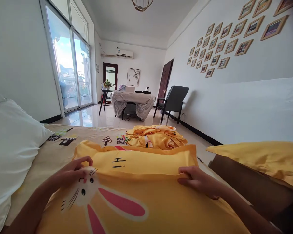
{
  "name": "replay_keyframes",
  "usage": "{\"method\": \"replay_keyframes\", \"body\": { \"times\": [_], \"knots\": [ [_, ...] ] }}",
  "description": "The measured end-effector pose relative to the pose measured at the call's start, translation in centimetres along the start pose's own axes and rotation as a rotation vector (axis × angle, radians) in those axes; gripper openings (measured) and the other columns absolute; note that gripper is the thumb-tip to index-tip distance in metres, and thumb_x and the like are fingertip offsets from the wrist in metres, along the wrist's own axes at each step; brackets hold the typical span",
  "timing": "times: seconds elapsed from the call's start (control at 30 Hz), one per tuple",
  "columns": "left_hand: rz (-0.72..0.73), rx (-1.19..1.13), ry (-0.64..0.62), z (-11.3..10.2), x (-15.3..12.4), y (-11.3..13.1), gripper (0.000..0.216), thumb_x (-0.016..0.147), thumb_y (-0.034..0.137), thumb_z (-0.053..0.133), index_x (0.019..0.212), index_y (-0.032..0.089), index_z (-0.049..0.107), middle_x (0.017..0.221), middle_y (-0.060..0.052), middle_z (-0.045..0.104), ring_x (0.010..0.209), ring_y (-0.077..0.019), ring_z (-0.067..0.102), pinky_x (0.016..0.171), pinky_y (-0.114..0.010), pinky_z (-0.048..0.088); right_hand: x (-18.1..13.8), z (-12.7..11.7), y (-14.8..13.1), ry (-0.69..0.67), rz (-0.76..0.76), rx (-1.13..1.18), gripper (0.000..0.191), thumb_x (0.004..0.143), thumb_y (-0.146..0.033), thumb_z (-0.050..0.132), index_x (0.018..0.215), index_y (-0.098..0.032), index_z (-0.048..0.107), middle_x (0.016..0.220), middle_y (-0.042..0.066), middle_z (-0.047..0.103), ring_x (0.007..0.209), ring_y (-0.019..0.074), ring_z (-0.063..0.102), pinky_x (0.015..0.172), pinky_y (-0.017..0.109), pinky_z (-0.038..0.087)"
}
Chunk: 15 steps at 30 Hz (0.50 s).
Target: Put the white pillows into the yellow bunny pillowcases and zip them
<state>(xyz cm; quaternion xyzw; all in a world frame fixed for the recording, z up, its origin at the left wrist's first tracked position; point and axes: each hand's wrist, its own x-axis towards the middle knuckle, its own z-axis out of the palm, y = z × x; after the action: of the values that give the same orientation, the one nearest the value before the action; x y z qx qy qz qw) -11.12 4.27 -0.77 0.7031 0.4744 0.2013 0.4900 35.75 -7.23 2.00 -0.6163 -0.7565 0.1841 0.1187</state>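
Observation:
A yellow pillowcase [166, 201] with a printed white rabbit and the word "Hi" is spread out before me on the bed. It looks filled out by a pillow, though none of the pillow itself shows. My left hand [79, 169] pinches the cloth at the left, beside the rabbit's face. At the right, my right hand [192, 178] grips a folded edge between thumb and fingers. Between the two hands this edge runs across, with a flap of the same cloth beyond it. Farther back lies a crumpled heap of yellow bedding [158, 136].
White pillows [12, 146] are stacked on the left over a patterned beige bedsheet [85, 136]. Another yellow pillow [263, 159] rests on a brown surface at the right. Beyond the bed stand a covered table [134, 97] and a dark armchair [174, 99].

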Motion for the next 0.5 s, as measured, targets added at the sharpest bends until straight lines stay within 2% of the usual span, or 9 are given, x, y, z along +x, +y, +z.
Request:
{"method": "replay_keyframes", "body": {
  "times": [0.07, 0.13, 0.2, 0.23, 0.3, 0.37, 0.43, 0.5],
  "knots": [
    [-0.018, 0.087, -0.074, -0.9, 0.6, 0.4, 0.035, 0.068, 0.047, 0.054, 0.093, 0.023, 0.047, 0.066, 0.001, 0.062, 0.065, -0.0201, 0.057, 0.058, -0.026, 0.041, 0.7, -1.2, 1.5, -0.065, -0.012, 0.044, 0.023, 0.082, -0.037, 0.054, 0.068, -0.019, 0.05, 0.062, -0.003, 0.05, 0.057, 0.0111, 0.044, 0.052, 0.023, 0.031],
    [-0.054, 0.312, -0.058, -1.4, 1.2, 1.6, 0.032, 0.069, 0.044, 0.052, 0.092, 0.023, 0.052, 0.068, -0.001, 0.062, 0.068, -0.0226, 0.059, 0.063, -0.029, 0.043, 1.8, -2.3, 2.6, -0.045, -0.007, -0.002, 0.02, 0.082, -0.037, 0.054, 0.072, -0.02, 0.055, 0.064, -0.002, 0.055, 0.058, 0.0128, 0.048, 0.053, 0.024, 0.034],
    [-0.047, 0.622, 0.1, -0.8, 2.3, 3.6, 0.025, 0.063, 0.035, 0.051, 0.083, 0.021, 0.057, 0.07, -0.006, 0.062, 0.073, -0.0286, 0.06, 0.067, -0.037, 0.045, 3.4, -2.7, 2.7, 0.081, 0.034, -0.112, 0.02, 0.083, -0.037, 0.051, 0.08, -0.019, 0.06, 0.075, 0.004, 0.064, 0.068, 0.018, 0.057, 0.06, 0.027, 0.042],
    [0.007, 0.768, 0.197, 0.1, 3.2, 4.8, 0.023, 0.059, 0.031, 0.05, 0.078, 0.02, 0.058, 0.073, -0.009, 0.063, 0.076, -0.0322, 0.061, 0.069, -0.041, 0.046, 4.3, -2.5, 2.1, 0.145, 0.042, -0.162, 0.024, 0.084, -0.039, 0.05, 0.088, -0.019, 0.063, 0.086, 0.008, 0.068, 0.077, 0.0218, 0.061, 0.067, 0.031, 0.046],
    [0.221, 0.946, 0.344, 2.8, 5.4, 7.2, 0.023, 0.058, 0.025, 0.049, 0.077, 0.019, 0.062, 0.085, -0.017, 0.065, 0.086, -0.0376, 0.062, 0.076, -0.049, 0.045, 6.4, -1.3, 0.1, 0.185, -0.016, -0.194, 0.04, 0.088, -0.043, 0.046, 0.111, -0.015, 0.063, 0.116, 0.016, 0.065, 0.104, 0.0289, 0.06, 0.088, 0.04, 0.046],
    [0.348, 0.914, 0.267, 6.2, 8.0, 9.1, 0.029, 0.07, 0.021, 0.043, 0.09, 0.021, 0.064, 0.098, -0.016, 0.066, 0.096, -0.0339, 0.062, 0.086, -0.048, 0.044, 8.4, 0.6, -2.2, 0.057, -0.192, -0.111, 0.055, 0.092, -0.05, 0.04, 0.131, -0.014, 0.054, 0.136, 0.016, 0.054, 0.123, 0.0286, 0.052, 0.103, 0.042, 0.039],
    [0.398, 0.847, 0.152, 8.8, 10.5, 9.7, 0.031, 0.083, 0.026, 0.037, 0.095, 0.026, 0.065, 0.104, -0.011, 0.067, 0.1, -0.0288, 0.062, 0.091, -0.043, 0.044, 10.1, 2.4, -3.4, -0.048, -0.335, -0.045, 0.058, 0.094, -0.052, 0.035, 0.14, -0.019, 0.047, 0.144, 0.011, 0.048, 0.131, 0.0266, 0.046, 0.109, 0.043, 0.033],
    [0.381, 0.762, 0.055, 9.6, 12.7, 8.6, 0.035, 0.09, 0.037, 0.034, 0.096, 0.029, 0.067, 0.107, -0.006, 0.068, 0.102, -0.025, 0.063, 0.094, -0.038, 0.046, 11.1, 3.6, -2.3, -0.058, -0.338, -0.011, 0.057, 0.095, -0.052, 0.032, 0.141, -0.022, 0.047, 0.144, 0.008, 0.048, 0.132, 0.0261, 0.045, 0.111, 0.044, 0.031]
  ]
}}
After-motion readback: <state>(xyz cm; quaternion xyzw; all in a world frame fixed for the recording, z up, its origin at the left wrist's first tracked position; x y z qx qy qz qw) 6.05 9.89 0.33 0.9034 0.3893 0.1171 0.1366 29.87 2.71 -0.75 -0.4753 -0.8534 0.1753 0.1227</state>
